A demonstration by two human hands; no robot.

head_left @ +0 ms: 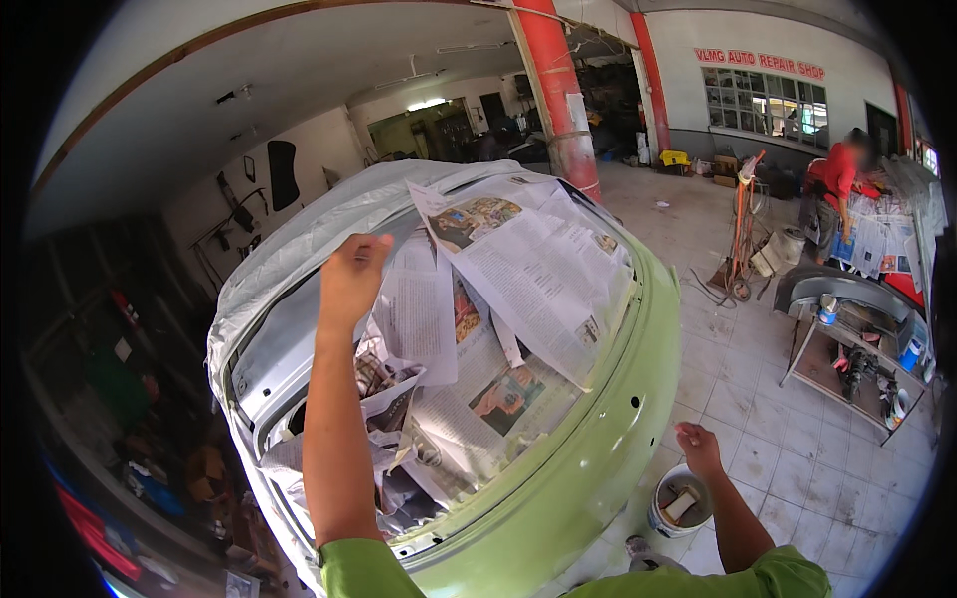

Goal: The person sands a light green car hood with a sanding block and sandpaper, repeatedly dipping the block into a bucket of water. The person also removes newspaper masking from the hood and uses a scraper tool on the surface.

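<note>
My left hand [353, 282] is raised over the left side of a pale green car body [588, 468], its fingers pinched together. Whatever they may hold is too small to make out. Just right of that hand, a loose newspaper sheet [538, 254] lifts at its upper left corner. More newspaper [498, 399] covers the opening below, overlapping and crumpled at the left. Beyond the car's right edge, my right hand [700, 450] hangs with curled fingers above a bucket [658, 520], apart from the car. Any small thing inside those fingers is hidden.
A grey cover [299, 224] drapes the car's far part. On the right stand a metal work stand [797, 364] with cans and parts, and an orange hand truck [741, 229]. A person in red [840, 174] leans over papered panels. A red pillar [553, 70] rises behind.
</note>
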